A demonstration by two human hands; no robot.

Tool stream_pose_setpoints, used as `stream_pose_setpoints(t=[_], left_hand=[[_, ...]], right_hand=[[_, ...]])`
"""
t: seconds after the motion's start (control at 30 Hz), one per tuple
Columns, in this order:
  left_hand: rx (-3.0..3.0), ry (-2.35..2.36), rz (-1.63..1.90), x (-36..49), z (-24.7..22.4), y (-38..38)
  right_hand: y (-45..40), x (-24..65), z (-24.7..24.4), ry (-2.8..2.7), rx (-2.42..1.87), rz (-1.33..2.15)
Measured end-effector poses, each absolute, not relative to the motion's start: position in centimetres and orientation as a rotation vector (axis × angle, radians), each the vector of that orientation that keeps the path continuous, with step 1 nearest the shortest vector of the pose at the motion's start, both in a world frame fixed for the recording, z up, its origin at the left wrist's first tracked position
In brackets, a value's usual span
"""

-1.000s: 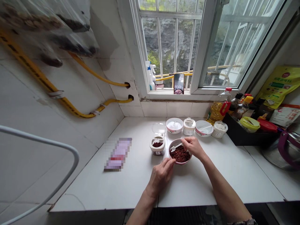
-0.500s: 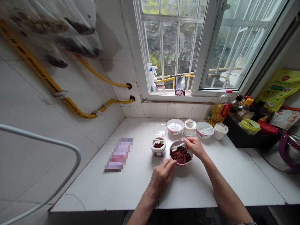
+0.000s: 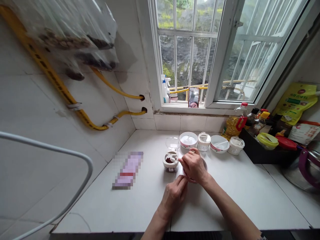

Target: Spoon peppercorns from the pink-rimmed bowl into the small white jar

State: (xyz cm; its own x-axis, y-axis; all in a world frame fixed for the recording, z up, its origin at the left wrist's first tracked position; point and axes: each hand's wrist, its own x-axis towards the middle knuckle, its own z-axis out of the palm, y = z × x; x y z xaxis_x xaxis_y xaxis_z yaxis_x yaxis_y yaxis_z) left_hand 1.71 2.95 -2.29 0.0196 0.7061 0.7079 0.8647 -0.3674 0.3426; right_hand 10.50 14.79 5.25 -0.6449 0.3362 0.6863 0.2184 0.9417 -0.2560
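My right hand (image 3: pixel 195 166) is closed on a small white spoon (image 3: pixel 173 160), whose scoop end is at the mouth of a small clear jar with a white rim (image 3: pixel 171 168). Dark red dried bits, like Sichuan peppercorns (image 3: pixel 168 160), lie inside that jar. Beneath my right hand stands a bowl (image 3: pixel 206 164), mostly covered by the hand, so its contents are largely hidden. My left hand (image 3: pixel 174 194) pinches the near left rim of this bowl. The jar's clear lid (image 3: pixel 172 143) is flipped up behind it.
Behind stand a bowl of white grains (image 3: pixel 188 140), a lidded jar (image 3: pixel 203 141), another bowl (image 3: pixel 219 144) and a second lidded jar (image 3: pixel 236 146). An oil bottle (image 3: pixel 232 125) and a black condiment box (image 3: pixel 252 150) are at right. A blurred purple packet (image 3: pixel 128 170) lies left.
My right hand has moved left from the bowl, bringing the spoon to the jar's mouth. My left hand stays at the bowl's rim. The view has tilted up slightly.
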Motion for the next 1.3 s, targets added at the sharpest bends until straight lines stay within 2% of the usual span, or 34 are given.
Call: stream_pose_setpoints(t=[0.2,0.3,0.5,0.77,1.3], left_hand=[[-2.086,-1.613,-1.264,1.7,-2.2,2.9],[-2.082,-1.598,-1.282,1.6,-2.1,2.9],[-2.078,-1.605,-1.278,1.6,-2.1,3.0],[-2.059,-1.603,-1.267,1.7,-2.1,2.9],[-2.068,-1.6,-1.263,1.6,-2.4,3.0]], right_hand=[[17.3,14.0,6.0,-2.065,-0.631,0.563],[19.0,16.2,5.9,-2.125,-0.748,0.716],[19.3,16.5,4.8,-2.345,-0.787,0.579],[18.5,15.6,4.6,-2.365,-0.761,0.592],[18.4,15.2,4.4,-2.283,-0.732,0.913]])
